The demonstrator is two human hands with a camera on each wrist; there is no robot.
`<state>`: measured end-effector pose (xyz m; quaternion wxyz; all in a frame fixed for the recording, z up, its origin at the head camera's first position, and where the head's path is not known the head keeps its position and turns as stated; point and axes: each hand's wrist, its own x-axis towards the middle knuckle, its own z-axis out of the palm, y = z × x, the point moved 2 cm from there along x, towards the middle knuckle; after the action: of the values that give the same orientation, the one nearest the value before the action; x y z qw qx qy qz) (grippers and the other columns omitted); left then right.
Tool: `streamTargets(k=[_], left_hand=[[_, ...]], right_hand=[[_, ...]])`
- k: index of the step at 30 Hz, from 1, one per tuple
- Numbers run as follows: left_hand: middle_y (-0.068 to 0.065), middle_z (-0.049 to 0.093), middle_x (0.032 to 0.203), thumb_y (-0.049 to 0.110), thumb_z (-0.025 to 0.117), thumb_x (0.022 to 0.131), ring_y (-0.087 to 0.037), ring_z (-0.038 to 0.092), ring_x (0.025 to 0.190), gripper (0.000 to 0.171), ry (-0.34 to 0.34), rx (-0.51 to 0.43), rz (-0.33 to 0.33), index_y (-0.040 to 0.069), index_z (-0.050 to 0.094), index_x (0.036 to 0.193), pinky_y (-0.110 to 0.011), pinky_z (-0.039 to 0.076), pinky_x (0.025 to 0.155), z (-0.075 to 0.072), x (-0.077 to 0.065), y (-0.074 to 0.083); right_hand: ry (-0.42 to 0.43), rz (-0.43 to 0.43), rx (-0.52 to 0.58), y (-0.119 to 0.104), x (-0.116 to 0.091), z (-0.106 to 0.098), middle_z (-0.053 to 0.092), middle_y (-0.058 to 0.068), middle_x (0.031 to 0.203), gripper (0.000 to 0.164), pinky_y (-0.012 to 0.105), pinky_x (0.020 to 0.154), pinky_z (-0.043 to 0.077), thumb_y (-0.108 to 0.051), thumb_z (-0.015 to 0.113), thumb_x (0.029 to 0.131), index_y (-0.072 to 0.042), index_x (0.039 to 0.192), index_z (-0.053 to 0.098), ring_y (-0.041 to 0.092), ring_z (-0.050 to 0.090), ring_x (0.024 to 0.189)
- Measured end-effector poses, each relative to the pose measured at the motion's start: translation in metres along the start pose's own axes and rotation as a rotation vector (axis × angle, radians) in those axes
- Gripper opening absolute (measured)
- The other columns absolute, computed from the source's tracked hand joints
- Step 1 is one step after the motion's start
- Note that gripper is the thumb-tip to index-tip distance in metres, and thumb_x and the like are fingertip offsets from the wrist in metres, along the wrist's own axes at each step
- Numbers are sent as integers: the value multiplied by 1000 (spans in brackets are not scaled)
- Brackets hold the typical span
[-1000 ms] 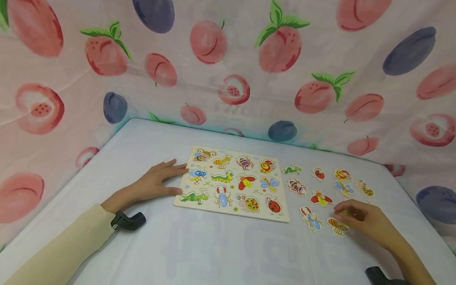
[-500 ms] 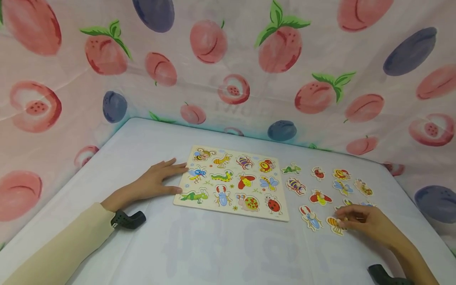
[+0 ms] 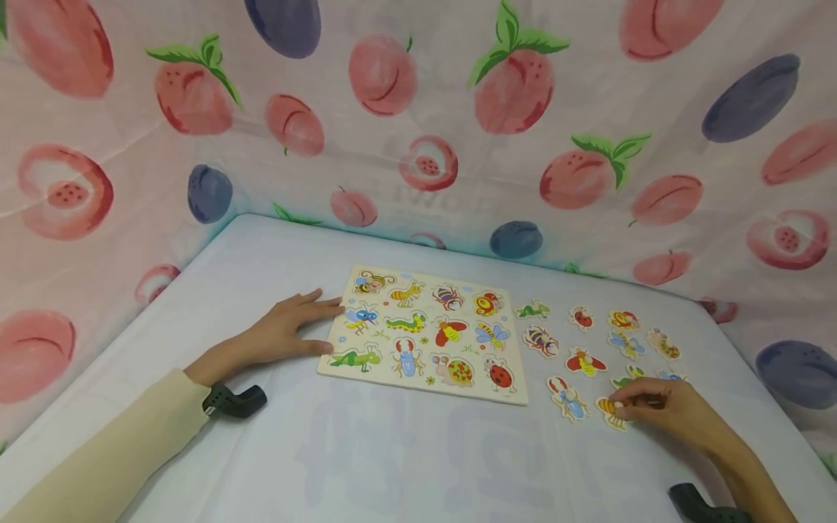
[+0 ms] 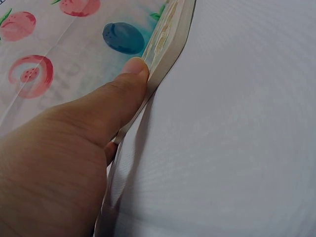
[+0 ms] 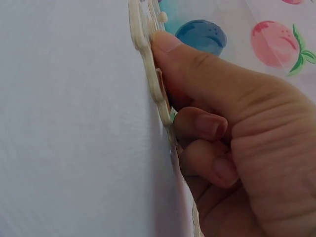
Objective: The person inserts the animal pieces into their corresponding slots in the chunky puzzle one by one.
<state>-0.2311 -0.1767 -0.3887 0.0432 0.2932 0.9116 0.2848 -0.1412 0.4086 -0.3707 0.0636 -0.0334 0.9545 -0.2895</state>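
A wooden insect puzzle board (image 3: 386, 339) lies flat on the white table. Along its left edge rests my left hand (image 3: 277, 333), fingers spread and fairly straight; in the left wrist view the thumb (image 4: 129, 81) touches the board's rim. To the right of the board, my right hand (image 3: 676, 414) pinches the orange-and-yellow striped insect puzzle piece (image 3: 608, 412) with thumb and index finger. The right wrist view shows the thumb against the wavy-edged piece (image 5: 152, 79), other fingers curled. Whether the piece is lifted I cannot tell. The hand partly covers a green piece (image 3: 621, 380) behind it.
Several knobbed insect pieces lie right of the board, among them a blue stag beetle (image 3: 567, 399), a red-winged bug (image 3: 585, 362), a purple-striped beetle (image 3: 541, 341), a ladybug (image 3: 580, 317) and a green grasshopper (image 3: 532, 309). A fruit-print curtain (image 3: 458, 181) rises behind the table.
My right hand has come down slightly from above the green piece to the striped insect piece, and its fingers have closed there. My left hand stays at the board's edge.
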Motion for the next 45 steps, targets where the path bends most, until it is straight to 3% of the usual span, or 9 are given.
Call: streamTargets(k=[7,16,27,36,45], left_hand=[[4,35,152,52,68,83,-33,12,144,72,0,-2,-5,20,47,143,-61,9,109,2,-1,-1],[4,35,152,52,68,83,-32,12,144,72,1,7,-4,20,47,143,-60,8,110,2,-1,-3],[2,36,151,49,70,83,-34,13,143,71,6,8,-5,18,48,143,-59,9,110,-2,-4,-1],[4,35,152,53,68,83,-32,12,144,72,0,0,1,20,47,143,-59,8,111,-1,-2,-1],[4,36,151,52,69,83,-32,13,144,71,4,-2,5,20,48,143,-59,8,111,-1,-1,-1]], right_hand=[[5,-19,-13,0,0,0,66,0,92,23,22,63,49,-30,80,77,-17,95,75,10,56,73],[11,-75,-36,-2,1,-2,67,-4,85,20,22,63,49,-31,80,78,-20,94,75,10,56,72],[10,-117,-32,-6,4,-3,68,-3,89,19,22,63,51,-28,80,78,-19,94,75,9,59,72],[25,-87,-72,-12,1,-12,70,-4,96,19,21,66,50,-27,78,80,-19,97,74,8,58,79],[90,-270,-55,-19,6,-23,70,-6,89,17,20,61,51,-13,79,78,-18,94,74,6,61,76]])
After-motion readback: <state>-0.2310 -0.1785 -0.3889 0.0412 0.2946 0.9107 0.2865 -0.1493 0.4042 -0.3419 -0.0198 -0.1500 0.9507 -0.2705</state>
